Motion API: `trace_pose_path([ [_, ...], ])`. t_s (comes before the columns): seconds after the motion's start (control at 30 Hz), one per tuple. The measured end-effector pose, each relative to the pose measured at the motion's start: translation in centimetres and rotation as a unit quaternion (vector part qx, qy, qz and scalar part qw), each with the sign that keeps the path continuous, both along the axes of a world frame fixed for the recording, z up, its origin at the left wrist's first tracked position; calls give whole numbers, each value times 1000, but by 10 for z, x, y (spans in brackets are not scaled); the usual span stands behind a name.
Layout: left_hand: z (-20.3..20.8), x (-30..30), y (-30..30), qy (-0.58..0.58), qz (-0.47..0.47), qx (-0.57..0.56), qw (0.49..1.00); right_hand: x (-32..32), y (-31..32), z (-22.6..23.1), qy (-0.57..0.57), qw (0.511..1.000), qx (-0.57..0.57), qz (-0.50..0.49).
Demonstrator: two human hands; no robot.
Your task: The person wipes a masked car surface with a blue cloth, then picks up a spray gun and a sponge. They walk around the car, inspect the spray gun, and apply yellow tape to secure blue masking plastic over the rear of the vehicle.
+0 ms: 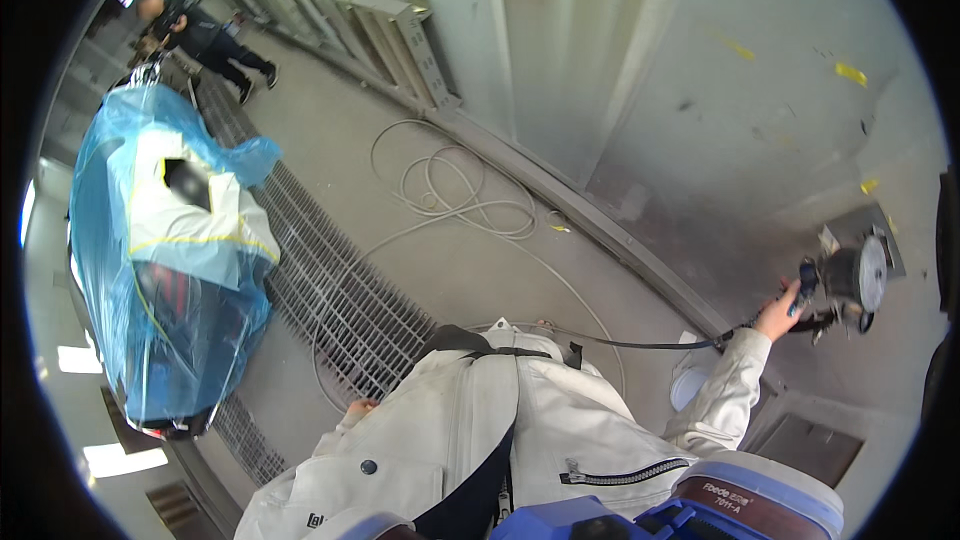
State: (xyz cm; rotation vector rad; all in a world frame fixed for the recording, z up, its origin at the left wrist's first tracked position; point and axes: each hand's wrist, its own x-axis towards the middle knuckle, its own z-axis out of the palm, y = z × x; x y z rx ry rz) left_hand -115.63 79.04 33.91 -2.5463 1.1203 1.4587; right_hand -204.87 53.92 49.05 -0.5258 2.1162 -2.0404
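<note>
While one hand [777, 318] grips one spray gun [850, 277], one hose [660, 346] trails.

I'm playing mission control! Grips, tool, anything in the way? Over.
Right grip around what looks like a sprayer. Left grip low, mostly hidden by jacket. Pale hose looped on floor ahead, could trip someone.

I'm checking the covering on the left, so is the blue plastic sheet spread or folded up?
Spread: the blue plastic sheet drapes wide in loose creases, with a white panel across part of it.
</note>
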Motion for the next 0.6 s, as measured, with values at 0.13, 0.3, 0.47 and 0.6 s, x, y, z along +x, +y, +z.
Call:
trace_pose_path([
  [0.13, 7, -18, -49, 21, 16, -58, 998, -15, -1, -18, 54, 998, 17, -28],
  [0.3, -2, 7, -90, 32, 103, -124, 986, -17, 5, -34, 93, 954, 228, -169],
  [0.47, -24, 74, -67, 50, 133, -79, 987, -10, 10, -73, 165, 917, 247, -267],
  [0.6, -28, 155, -26, 35, 188, -7, 982, 6, 15, -76, 138, 934, 256, -209],
])
